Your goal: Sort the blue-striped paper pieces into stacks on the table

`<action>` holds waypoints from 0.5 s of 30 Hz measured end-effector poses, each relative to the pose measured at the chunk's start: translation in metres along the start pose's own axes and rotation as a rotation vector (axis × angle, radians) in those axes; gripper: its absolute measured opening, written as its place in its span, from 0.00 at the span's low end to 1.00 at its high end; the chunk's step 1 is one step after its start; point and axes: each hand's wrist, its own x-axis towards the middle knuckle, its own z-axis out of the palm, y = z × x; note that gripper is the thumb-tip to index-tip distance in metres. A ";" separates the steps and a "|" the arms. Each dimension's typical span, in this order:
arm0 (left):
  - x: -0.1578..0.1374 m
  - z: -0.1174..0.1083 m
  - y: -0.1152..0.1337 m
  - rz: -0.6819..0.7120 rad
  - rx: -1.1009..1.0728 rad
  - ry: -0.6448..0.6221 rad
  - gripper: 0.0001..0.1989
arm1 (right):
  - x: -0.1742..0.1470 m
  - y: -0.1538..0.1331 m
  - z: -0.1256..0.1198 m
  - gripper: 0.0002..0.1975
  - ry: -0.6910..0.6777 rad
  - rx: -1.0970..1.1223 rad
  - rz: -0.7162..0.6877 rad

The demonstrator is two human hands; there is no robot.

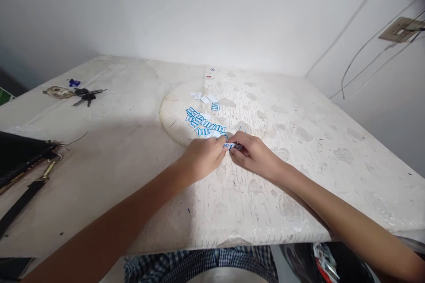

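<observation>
Pinching a small blue-and-white piece (233,145) between both hands in the head view, at the near edge of a loose cluster of blue-outlined pieces (207,121). Gripping its left end with the thumb and bent fingers of the left hand (206,154). Holding its right end between the thumb and forefinger of the right hand (254,151), curved inward until nearly meeting the left. Cannot tell whether gripping one layer or several, with the fingers hiding part of it. Facing plain white pieces (204,98) beyond the cluster, with a small blue-lined piece (215,106) just to their right. Working within a faint round outline (160,112) on the pale table (332,154). Showing, toward the far edge, a tiny red scrap (208,76). Having keys (86,96) at the far left, near a purple scrap (74,82), and a black bag (23,157) nearer along the left side. Showing checked cloth (199,265) below the near edge, and a wall outlet (398,29) with thin wires at the far right.
</observation>
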 end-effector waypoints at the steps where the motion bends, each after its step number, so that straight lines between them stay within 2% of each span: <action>1: -0.001 -0.001 0.000 0.000 0.000 -0.002 0.13 | 0.000 -0.001 -0.001 0.12 -0.003 0.017 0.015; 5: -0.003 -0.004 0.001 -0.016 -0.009 -0.046 0.10 | -0.001 -0.004 -0.005 0.12 -0.059 0.069 0.072; 10: -0.008 -0.011 0.012 -0.007 0.117 -0.155 0.11 | 0.000 -0.010 -0.012 0.08 -0.065 0.062 0.035; 15: -0.019 -0.016 0.025 0.102 0.128 -0.265 0.13 | -0.006 -0.020 -0.020 0.11 -0.267 0.121 -0.014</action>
